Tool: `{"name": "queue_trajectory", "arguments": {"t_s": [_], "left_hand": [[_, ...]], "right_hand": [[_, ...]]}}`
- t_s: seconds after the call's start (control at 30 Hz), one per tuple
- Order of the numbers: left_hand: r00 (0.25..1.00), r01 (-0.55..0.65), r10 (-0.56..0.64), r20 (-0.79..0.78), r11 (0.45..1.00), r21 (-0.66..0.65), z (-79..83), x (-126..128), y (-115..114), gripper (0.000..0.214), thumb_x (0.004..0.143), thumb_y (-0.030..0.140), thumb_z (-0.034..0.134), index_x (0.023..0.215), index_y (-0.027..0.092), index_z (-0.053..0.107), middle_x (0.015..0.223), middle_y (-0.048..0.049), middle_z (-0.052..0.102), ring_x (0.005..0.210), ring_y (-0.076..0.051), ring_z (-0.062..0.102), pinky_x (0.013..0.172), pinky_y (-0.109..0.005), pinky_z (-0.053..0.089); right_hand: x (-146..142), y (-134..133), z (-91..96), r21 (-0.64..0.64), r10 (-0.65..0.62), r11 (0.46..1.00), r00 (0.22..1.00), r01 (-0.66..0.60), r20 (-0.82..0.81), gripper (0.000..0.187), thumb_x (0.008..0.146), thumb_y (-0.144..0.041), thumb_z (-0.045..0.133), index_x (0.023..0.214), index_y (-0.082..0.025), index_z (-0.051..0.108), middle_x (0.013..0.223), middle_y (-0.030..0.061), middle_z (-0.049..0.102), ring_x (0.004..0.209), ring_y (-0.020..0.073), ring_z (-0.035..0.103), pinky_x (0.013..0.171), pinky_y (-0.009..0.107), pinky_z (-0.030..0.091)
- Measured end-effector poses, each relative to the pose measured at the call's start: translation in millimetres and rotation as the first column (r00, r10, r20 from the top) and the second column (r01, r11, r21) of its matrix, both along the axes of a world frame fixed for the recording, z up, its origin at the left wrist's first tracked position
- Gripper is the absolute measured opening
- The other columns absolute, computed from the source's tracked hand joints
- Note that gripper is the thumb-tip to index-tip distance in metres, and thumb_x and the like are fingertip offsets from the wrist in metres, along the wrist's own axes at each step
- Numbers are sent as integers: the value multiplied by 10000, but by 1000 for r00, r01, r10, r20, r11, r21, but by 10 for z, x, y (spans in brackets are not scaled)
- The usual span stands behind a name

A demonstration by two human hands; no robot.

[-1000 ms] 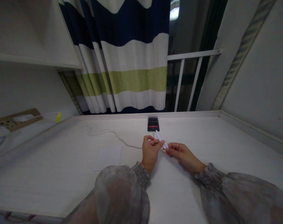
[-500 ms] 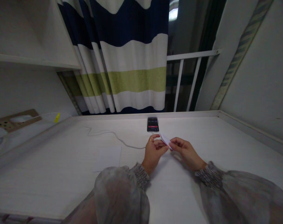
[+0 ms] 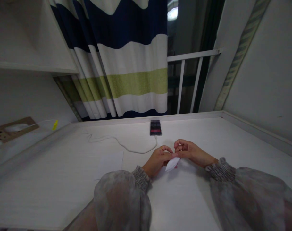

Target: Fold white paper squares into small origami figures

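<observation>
A small piece of folded white paper (image 3: 172,164) is held above the table between my two hands. My left hand (image 3: 159,160), with a ring on one finger, pinches the paper's upper edge from the left. From the right, my right hand (image 3: 187,151) grips the same edge, its thumb close to the left thumb. The paper points down toward me below the fingers. A flat sheet of white paper (image 3: 111,162) lies on the table to the left of my left hand, partly behind my sleeve.
Beyond my hands a phone (image 3: 155,128) lies on the white table (image 3: 64,179), with a white cable (image 3: 133,151) curving off to the left. A wooden socket board (image 3: 14,130) is at the left wall. The striped curtain (image 3: 136,70) hangs behind the table.
The folded paper has turned from pointing up, away from me, to hanging down toward me. Both hands have shifted around it, and the view has moved slightly.
</observation>
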State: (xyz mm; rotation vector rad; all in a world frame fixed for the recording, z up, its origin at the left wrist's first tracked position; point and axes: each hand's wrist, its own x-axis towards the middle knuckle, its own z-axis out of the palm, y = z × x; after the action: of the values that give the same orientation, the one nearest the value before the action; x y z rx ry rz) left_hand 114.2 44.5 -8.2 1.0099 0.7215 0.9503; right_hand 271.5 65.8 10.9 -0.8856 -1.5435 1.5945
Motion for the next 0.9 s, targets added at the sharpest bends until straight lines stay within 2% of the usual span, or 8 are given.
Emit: {"name": "queue_trajectory", "arguments": {"t_s": [0.1, 0.2, 0.33, 0.43, 0.6, 0.73, 0.9], "left_hand": [[999, -48, 48, -3, 996, 73, -25, -1, 23, 380, 551, 277, 734, 752, 174, 428, 548, 19, 618, 472, -118, 558, 518, -256, 450], [983, -182, 185, -6, 970, 159, -27, 16, 41, 382, 569, 285, 719, 753, 181, 401, 461, 64, 566, 417, -92, 515, 476, -208, 406], [948, -304, 317, -23, 925, 228, -30, 48, 41, 399, 586, 341, 695, 772, 193, 375, 428, 81, 540, 388, -86, 489, 440, -184, 356], [923, -343, 377, -69, 893, 291, -69, 58, 46, 375, 626, 343, 663, 806, 194, 370, 438, 79, 544, 389, -85, 478, 428, -178, 327], [925, -321, 369, -90, 886, 333, -124, 51, 69, 292, 691, 329, 601, 832, 193, 384, 456, 81, 522, 421, -84, 484, 456, -188, 342], [944, -300, 326, -44, 908, 294, -101, 42, 73, 347, 623, 238, 643, 843, 196, 378, 518, 76, 544, 471, -94, 520, 514, -213, 399], [952, -292, 305, -29, 933, 211, -67, 19, 80, 368, 551, 173, 654, 818, 191, 400, 529, 71, 549, 452, -86, 503, 500, -210, 392]], "right_hand": [[-44, -6, -21, 47, -96, 994, 995, 98, -38, 344, 558, -362, 727, 718, -169, 490, 549, -57, 548, 506, 81, 482, 541, 231, 355], [-95, -29, -50, 37, -150, 987, 984, 154, -97, 359, 614, -397, 683, 814, -171, 489, 570, -58, 549, 527, 86, 497, 565, 238, 372], [-151, -50, -90, 21, -182, 982, 975, 186, -127, 511, 558, -317, 738, 939, -186, 423, 531, -93, 518, 507, 80, 478, 546, 226, 351], [-160, -50, -99, 28, -208, 977, 971, 212, -118, 525, 548, -303, 739, 939, -185, 408, 516, -94, 518, 497, 80, 473, 530, 222, 336], [-148, -60, -78, 31, -230, 972, 968, 235, -104, 489, 538, -333, 728, 869, -204, 393, 516, -93, 515, 495, 95, 494, 538, 240, 358], [-141, -54, -78, 45, -242, 968, 966, 247, -92, 488, 524, -341, 735, 827, -215, 373, 516, -91, 530, 485, 98, 498, 532, 246, 364], [-137, -22, -142, 106, -229, 966, 971, 236, -77, 424, 549, -348, 723, 782, -214, 395, 508, -90, 512, 482, 98, 492, 516, 242, 365]]}}
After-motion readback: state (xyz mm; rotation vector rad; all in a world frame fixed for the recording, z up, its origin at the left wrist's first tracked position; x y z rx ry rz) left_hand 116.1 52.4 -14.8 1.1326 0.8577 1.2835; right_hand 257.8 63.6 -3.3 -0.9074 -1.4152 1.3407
